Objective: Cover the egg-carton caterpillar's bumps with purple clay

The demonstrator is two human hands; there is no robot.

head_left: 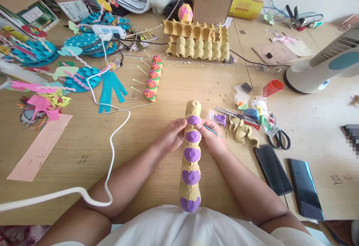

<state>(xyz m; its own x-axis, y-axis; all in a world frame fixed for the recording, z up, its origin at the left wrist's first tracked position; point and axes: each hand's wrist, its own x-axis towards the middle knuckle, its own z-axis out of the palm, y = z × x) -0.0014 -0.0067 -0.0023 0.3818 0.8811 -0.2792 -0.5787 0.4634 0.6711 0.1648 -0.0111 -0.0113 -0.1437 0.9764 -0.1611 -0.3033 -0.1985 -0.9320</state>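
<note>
A long strip of egg carton cups (pixel 192 165) points away from me over the table edge, its near end close to my white shirt. Purple clay (pixel 192 154) covers part of each cup except the far end one. My left hand (pixel 172 135) grips the strip's left side near the far end, thumb by a purple patch. On the other side my right hand (pixel 211 137) is closed, its thumb against the purple clay. A thin blue clay tool (pixel 212 130) sticks out of the right hand, pointing right.
A finished-looking caterpillar strip (pixel 152 79) with red faces stands ahead. To the right lie a utility knife (pixel 238 118), torn carton scraps (pixel 238 130), scissors (pixel 279 139), clay bags (pixel 252 114) and two phones (pixel 273 169). A white cable (pixel 112 148) crosses the left side.
</note>
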